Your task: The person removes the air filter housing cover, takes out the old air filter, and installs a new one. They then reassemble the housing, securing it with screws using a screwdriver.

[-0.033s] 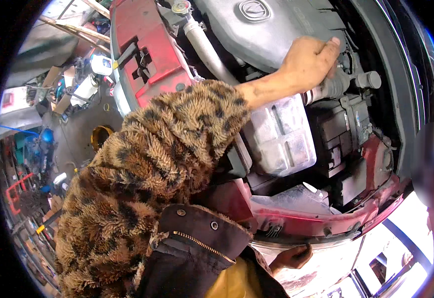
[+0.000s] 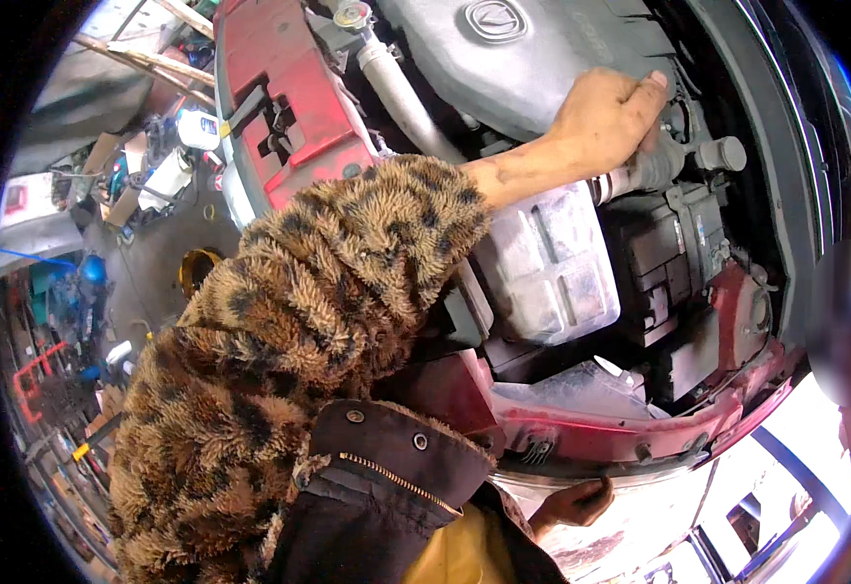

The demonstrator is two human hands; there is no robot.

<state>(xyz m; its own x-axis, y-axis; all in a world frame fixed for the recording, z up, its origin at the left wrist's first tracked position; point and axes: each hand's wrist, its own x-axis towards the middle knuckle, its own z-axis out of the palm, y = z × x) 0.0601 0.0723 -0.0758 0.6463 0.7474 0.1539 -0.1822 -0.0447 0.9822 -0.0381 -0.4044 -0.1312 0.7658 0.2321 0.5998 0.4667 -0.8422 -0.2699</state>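
My left hand [image 2: 608,122] reaches across the open engine bay in a fuzzy, leopard-patterned sleeve [image 2: 318,292]. Its fingers are curled down at the right edge of the grey plastic engine cover [image 2: 532,58], beside a ribbed air hose [image 2: 654,167]. Whatever the fingertips grip is hidden beneath the hand. Under my wrist sits a dusty, whitish translucent reservoir [image 2: 552,273]. Low in the view, my right hand [image 2: 576,504] rests with curled fingers by the front edge of the red car body [image 2: 620,438]. Anything in that hand is hidden.
A black battery [image 2: 673,243] sits right of the reservoir. A pale pipe with a filler cap [image 2: 353,16] runs along the red front panel [image 2: 299,107]. On the floor at left lie tools, cardboard and a white jug [image 2: 198,128]. A dark fender edge bounds the right.
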